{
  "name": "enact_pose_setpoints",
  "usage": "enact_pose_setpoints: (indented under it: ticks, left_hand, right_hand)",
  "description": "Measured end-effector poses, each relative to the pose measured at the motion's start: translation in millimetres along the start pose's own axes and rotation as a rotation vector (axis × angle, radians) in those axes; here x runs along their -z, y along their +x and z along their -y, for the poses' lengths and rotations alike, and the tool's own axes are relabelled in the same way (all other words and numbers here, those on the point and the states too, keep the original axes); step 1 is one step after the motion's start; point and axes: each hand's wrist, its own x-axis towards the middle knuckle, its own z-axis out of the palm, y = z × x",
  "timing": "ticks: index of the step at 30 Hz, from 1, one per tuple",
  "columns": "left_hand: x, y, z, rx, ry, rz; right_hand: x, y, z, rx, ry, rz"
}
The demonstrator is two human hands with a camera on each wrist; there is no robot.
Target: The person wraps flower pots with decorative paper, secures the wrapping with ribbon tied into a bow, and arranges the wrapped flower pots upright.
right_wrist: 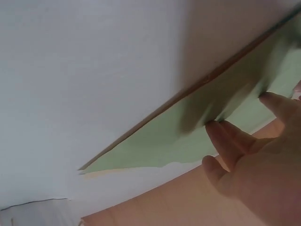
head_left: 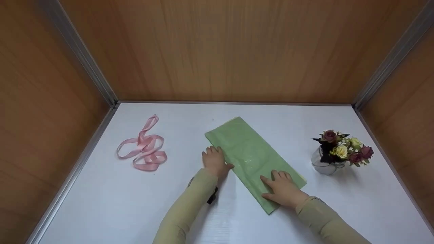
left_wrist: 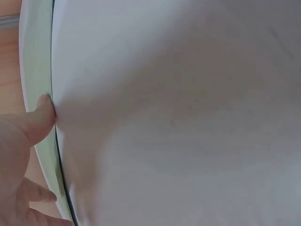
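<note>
A folded sheet of green wrapping paper [head_left: 251, 152] lies slantwise on the white table, with a few shiny specks near its middle. My left hand [head_left: 216, 162] touches the paper's left long edge, thumb and fingertips along it; the left wrist view shows the thumb on the green strip [left_wrist: 38, 61]. Over the lower right part of the paper, my right hand [head_left: 283, 189] rests with its fingers spread. In the right wrist view, the fingertips of that hand [right_wrist: 254, 155] meet the green surface [right_wrist: 155, 141]. Neither hand grips anything visible.
A loosely looped pink ribbon [head_left: 145, 149] lies on the left of the white table [head_left: 101, 203]. At the right stands a white pot [head_left: 325, 166] of artificial flowers [head_left: 342, 150]. Wooden panels [head_left: 230, 51] with metal edges enclose the back and both sides.
</note>
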Motion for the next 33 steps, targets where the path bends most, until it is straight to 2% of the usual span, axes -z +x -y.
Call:
enact_pose_setpoints:
  ticks: [10,17,20,27,33]
  left_hand:
    - [-0.1,6.3,-6.8,-0.078,-0.097,-0.033]
    - [-0.9,5.7,-7.6,-0.155,-0.061,-0.053]
    - [-1.6,3.3,-7.0,-0.173,-0.082,-0.056]
    - [1.6,-14.1,-12.1,-0.22,-0.097,-0.005]
    - [0.5,-31.4,-21.2,-0.279,-0.081,0.029]
  right_hand:
    - [-3.2,-8.7,21.2,0.028,-0.008,0.002]
    - [-2.2,-11.9,30.9,0.044,-0.029,0.029]
    - [3.1,-8.3,23.0,0.04,0.001,0.045]
    - [16.3,13.7,-14.7,-0.026,0.118,-0.025]
    - [14.7,27.0,-32.4,-0.051,0.177,0.052]
